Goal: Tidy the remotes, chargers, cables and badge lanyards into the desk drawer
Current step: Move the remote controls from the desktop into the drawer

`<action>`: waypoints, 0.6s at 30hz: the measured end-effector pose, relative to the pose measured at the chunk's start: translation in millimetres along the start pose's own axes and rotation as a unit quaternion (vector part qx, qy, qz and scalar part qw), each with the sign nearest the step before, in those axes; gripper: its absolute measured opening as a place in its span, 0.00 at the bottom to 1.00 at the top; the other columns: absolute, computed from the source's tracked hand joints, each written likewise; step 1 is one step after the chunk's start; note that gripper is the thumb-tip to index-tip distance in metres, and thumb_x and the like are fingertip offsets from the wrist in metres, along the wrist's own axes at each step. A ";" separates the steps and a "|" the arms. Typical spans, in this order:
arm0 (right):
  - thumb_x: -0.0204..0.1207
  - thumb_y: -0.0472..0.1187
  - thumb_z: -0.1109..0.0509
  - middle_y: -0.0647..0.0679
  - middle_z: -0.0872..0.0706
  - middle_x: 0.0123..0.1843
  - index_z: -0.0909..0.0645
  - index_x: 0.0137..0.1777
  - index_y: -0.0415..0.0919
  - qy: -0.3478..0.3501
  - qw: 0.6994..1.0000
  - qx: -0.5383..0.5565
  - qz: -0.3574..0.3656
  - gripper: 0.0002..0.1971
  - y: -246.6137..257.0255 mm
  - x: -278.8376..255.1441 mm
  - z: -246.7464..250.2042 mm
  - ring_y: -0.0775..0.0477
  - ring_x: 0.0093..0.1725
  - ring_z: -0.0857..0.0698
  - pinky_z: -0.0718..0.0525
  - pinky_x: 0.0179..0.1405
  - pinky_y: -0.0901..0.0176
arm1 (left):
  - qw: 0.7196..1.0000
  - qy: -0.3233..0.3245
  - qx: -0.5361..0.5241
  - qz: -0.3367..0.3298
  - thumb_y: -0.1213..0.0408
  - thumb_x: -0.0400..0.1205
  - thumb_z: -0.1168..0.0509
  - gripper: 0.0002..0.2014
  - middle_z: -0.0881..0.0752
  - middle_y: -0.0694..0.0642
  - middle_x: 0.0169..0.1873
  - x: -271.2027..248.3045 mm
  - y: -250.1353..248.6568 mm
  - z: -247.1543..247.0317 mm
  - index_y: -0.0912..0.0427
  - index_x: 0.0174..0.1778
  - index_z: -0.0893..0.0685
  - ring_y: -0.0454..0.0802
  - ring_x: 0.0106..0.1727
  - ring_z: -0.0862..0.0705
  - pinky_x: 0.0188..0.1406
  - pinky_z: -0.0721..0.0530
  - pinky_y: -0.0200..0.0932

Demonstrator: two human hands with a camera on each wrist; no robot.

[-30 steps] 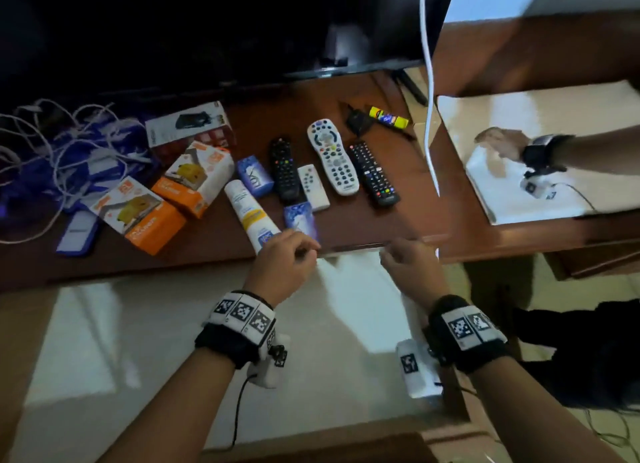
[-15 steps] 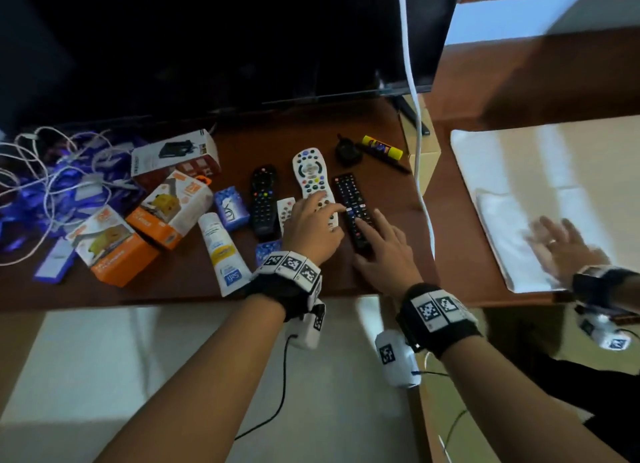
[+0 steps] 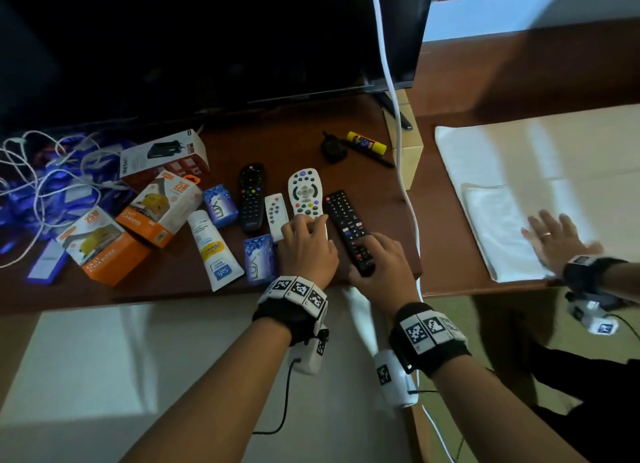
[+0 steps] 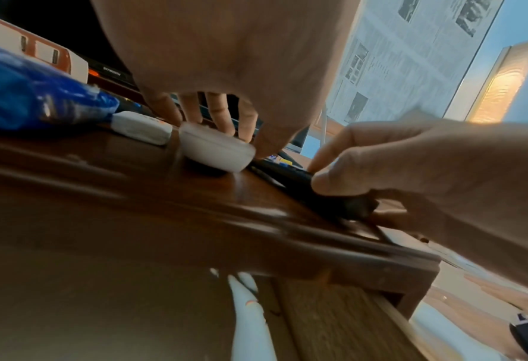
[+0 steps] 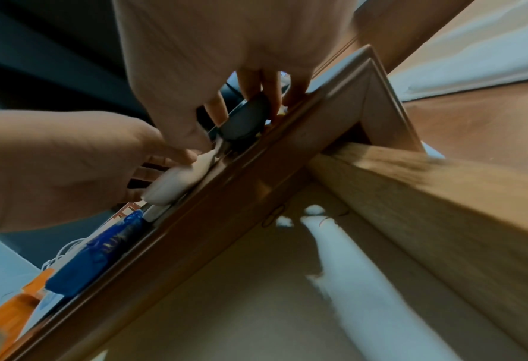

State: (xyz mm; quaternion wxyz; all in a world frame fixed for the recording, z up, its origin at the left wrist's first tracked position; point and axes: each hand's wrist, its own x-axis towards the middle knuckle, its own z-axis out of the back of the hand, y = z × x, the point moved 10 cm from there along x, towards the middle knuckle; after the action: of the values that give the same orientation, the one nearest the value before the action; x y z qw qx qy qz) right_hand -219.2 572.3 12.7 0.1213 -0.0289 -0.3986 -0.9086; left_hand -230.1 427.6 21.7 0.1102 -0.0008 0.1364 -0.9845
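Nearest the worktop [image 3: 145, 289] edge, the right hand [image 3: 381, 265] curls round the black remote [image 3: 348, 225], the left hand [image 3: 306, 248] round the white remote [image 3: 304, 192]; both remotes run lengthwise away toward the screen.

The left hand [image 3: 306, 251] lay on the near end of the large remote [image 3: 305, 196], with the small remote [image 3: 276, 213] just left of it. The right hand [image 3: 381, 265] lay on the long remote's [image 3: 348, 229] near end. Charger boxes [image 3: 157, 206] and tangled cables [image 3: 41, 182] lay far left of both hands, on the desk [image 3: 294, 144].
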 end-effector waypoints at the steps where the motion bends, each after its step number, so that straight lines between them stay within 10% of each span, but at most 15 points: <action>1: 0.62 0.39 0.26 0.41 0.17 0.58 0.18 0.54 0.37 -0.010 1.000 -0.009 -0.001 0.18 -0.4 -1.5 0.7 0.37 0.54 0.22 0.20 0.53 0.50 | 1.000 -0.004 0.001 -0.001 0.56 0.79 0.38 0.23 0.29 0.58 0.64 -2.1 0.1 -0.8 0.51 0.72 0.28 0.62 0.64 0.32 0.58 0.25 0.56; 11: 0.56 0.30 0.27 0.35 0.20 0.42 0.26 0.41 0.33 -0.040 0.991 -0.117 -0.047 0.14 1.8 -0.9 3.4 0.35 0.41 0.25 0.28 0.39 0.49 | 0.999 -0.009 -0.040 0.032 0.64 0.75 0.35 0.24 0.43 0.59 0.78 -8.4 1.4 2.2 0.52 0.69 0.25 0.62 0.76 0.37 0.64 0.26 0.59; 18: 0.61 0.38 0.27 0.41 0.22 0.49 0.30 0.49 0.38 0.025 0.980 -0.122 -0.157 0.19 -13.3 -19.9 8.5 0.36 0.46 0.24 0.26 0.39 0.52 | 0.993 0.098 -0.031 0.052 0.66 0.66 0.26 0.41 0.40 0.62 0.67 -10.0 3.0 3.8 0.53 0.73 0.38 0.70 0.55 0.22 0.56 0.18 0.58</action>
State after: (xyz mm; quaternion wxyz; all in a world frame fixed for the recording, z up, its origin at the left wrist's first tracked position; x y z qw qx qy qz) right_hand -203.5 591.1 5.9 -0.0167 0.0425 -0.2813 -0.9585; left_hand -219.6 426.0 24.9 0.1470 0.0994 0.1771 -0.9681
